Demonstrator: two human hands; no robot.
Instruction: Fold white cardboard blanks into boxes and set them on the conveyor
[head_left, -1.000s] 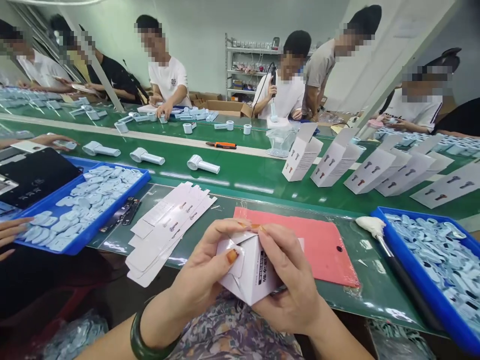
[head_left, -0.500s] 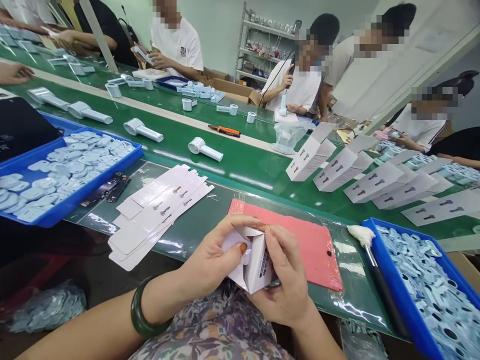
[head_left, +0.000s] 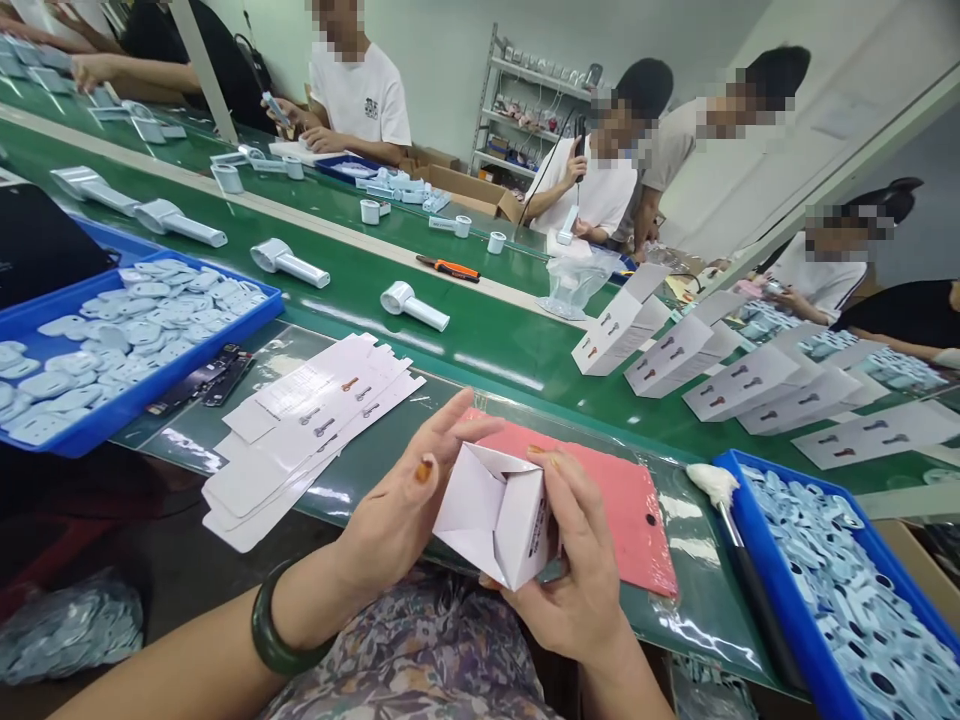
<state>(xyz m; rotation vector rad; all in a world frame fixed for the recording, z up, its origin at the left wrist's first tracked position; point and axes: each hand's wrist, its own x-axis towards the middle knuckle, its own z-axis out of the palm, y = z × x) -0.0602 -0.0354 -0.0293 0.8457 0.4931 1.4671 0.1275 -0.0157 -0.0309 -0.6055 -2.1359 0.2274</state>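
Gripped in the right hand (head_left: pixel 576 545), the white box (head_left: pixel 491 515) was seemingly mid-fold; left hand (head_left: pixel 401 500) was spread loosely, flaps (head_left: pixel 465 500) probably needing tucking next.

Factory floor, green assembly line (head_left: pixel 517 335), blue parts trays (head_left: pixel 791 600), co-workers (head_left: pixel 364 95)

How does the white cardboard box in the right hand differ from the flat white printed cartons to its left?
The white cardboard box is folded into shape; the flat white printed cartons are not. The box is held in the right hand; the cartons rest on the glossy green table, partly past its edge. Both are white and bear print.
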